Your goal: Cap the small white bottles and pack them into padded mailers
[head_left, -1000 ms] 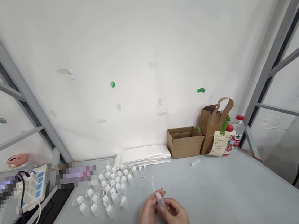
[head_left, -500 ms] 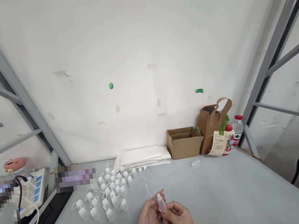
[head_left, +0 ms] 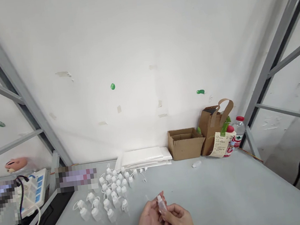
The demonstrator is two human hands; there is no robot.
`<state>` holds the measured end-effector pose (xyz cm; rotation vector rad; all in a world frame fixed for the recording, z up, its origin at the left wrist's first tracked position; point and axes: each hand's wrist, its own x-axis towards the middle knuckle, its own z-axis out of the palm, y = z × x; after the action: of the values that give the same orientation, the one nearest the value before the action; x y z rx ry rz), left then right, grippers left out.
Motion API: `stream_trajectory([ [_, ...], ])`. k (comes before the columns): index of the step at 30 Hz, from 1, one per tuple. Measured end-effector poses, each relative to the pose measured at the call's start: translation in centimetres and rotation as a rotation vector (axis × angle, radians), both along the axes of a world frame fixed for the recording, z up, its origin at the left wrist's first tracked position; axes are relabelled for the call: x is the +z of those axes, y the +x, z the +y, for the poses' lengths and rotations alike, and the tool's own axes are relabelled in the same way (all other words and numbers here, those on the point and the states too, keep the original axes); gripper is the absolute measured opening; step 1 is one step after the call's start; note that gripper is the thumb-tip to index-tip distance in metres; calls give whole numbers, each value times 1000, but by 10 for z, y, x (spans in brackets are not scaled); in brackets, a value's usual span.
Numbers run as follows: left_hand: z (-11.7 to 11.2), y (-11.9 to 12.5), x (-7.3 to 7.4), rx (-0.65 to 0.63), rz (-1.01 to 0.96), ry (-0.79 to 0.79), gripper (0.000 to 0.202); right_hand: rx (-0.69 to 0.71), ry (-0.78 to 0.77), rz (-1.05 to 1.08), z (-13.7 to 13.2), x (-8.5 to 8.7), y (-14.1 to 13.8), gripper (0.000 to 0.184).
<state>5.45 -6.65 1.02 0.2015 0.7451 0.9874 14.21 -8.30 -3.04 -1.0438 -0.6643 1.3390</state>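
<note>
A small translucent squeeze bottle (head_left: 162, 206) is held slightly tilted between my two hands, its narrow neck pointing up. My right hand (head_left: 179, 220) pinches its lower part between thumb and fingers. My left hand (head_left: 149, 220) is turned palm up, its fingers curled behind and beside the same bottle. Whether those fingers hold a cap as well is hidden. To the left stands a group of small bottles with white caps and looped straps (head_left: 113, 193). A loose white cap with a strap (head_left: 143, 175) lies at the group's right edge.
Another small bottle (head_left: 196, 164) lies on its side on the grey table (head_left: 231, 197). Along the wall are flat white packages (head_left: 144, 157), an open cardboard box (head_left: 186, 148), a paper bag (head_left: 209, 127) and red-capped bottles (head_left: 238, 127). A power strip (head_left: 39, 188) with cables sits far left.
The white strap that stuck out beyond my left fingers no longer shows clearly. Both hands stay on the bottle in nearly the same place. The view has shifted slightly.
</note>
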Motion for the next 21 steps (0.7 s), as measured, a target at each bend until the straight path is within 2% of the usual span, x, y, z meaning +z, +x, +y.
stream_trajectory([
  [4, 2, 1, -2, 13, 33, -54, 23, 12, 8, -2, 0, -1, -2, 39],
  [11, 2, -4, -3, -24, -23, 2, 19, 104, -27, 125, -1, 6, 0, 36],
  [17, 1, -4, 5, -12, -47, -55, 21, 265, -93, 328, 0, 16, 2, 32],
  [21, 0, -5, 10, -24, -14, -19, 24, 311, -90, 391, 2, 16, 0, 35],
])
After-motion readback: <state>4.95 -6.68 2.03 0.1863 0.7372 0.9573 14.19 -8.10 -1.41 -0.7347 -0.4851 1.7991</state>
